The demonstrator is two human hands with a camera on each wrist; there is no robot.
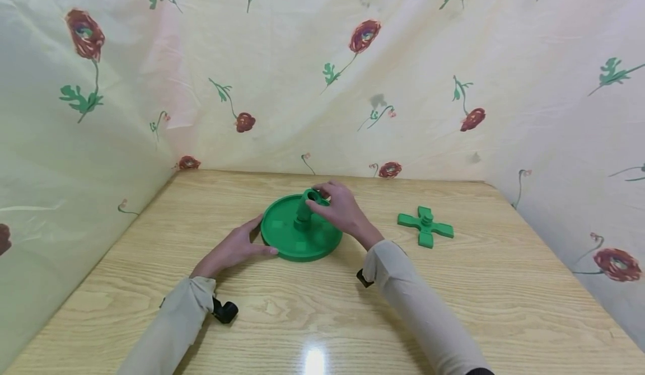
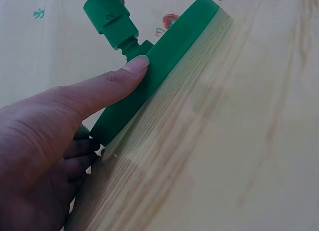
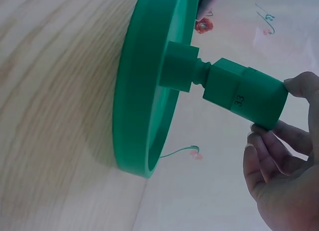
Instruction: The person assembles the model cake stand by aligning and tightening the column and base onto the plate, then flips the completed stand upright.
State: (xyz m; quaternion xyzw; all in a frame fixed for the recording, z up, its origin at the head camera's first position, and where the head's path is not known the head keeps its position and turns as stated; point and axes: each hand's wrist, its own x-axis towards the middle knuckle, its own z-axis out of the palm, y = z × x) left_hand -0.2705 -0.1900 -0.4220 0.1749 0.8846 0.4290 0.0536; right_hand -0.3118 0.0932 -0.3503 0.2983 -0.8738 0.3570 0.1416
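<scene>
Clamped at its upper end between the thumb and fingers [image 3: 269, 154] of the right hand [image 1: 342, 207]: a hollow green socket [image 1: 305, 208], marked 33 on one side, angular at its lower end, round above. Standing over the middle of a green round base [image 1: 314, 242], set on the wooden counter [image 1: 312, 308] close to its back edge, roughly midway between left and right edges.

Directly below the right fingers, along the socket's long axis: a short threaded neck [image 3: 202, 71], then a square block [image 3: 180, 66] rising from the base. Steep overall, but tipped somewhat out of line with the block; in all likelihood the angle to watch for the coming move. Impossible to tell how deeply seated on the threads.

At the base's left rim, the left hand [image 1: 237, 246]: thumb along the near side, fingers curled farther back, gripping the edge. Nearer to the socket by far: the right hand.

Toward the counter's back right corner, well apart from both hands: a green four-armed cross [image 1: 425, 228], lying flat, threaded stud upward.
</scene>
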